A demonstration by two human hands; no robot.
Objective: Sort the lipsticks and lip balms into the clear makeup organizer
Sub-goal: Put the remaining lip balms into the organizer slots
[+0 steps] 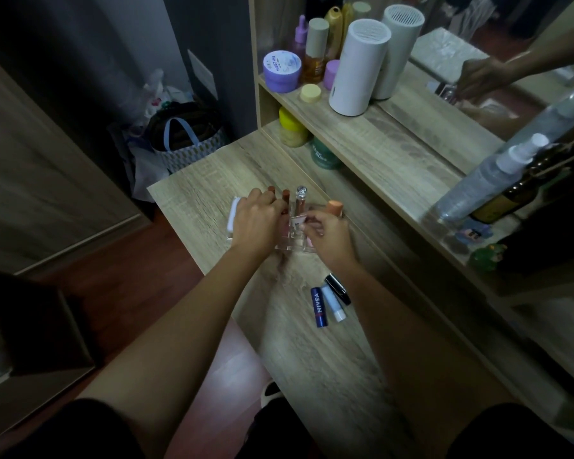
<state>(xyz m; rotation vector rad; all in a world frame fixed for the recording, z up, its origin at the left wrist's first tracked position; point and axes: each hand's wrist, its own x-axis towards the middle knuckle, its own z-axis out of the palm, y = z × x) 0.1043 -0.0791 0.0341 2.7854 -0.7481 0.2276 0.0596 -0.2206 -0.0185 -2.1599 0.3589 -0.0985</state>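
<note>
The clear makeup organizer point(287, 247) stands on the wooden table point(212, 190), mostly covered by both hands. Brown-capped lipsticks point(285, 195) and a clear-capped tube point(301, 197) stand upright in it. My left hand point(254, 223) rests on the organizer's left side, next to a white tube point(233, 215). My right hand point(328, 236) pinches a small pinkish item point(299, 221) over the organizer; an orange-capped stick point(335, 207) stands just behind its fingers. On the table nearer me lie a dark blue Nivea lip balm point(318, 307), a white balm point(333, 303) and a black lipstick point(338, 288).
A shelf point(395, 154) behind the table holds a purple jar point(281, 71), bottles, a white cylinder point(358, 67) and spray bottles point(487, 180). A mirror reflects a hand. A patterned bag point(186, 140) sits on the floor at the left.
</note>
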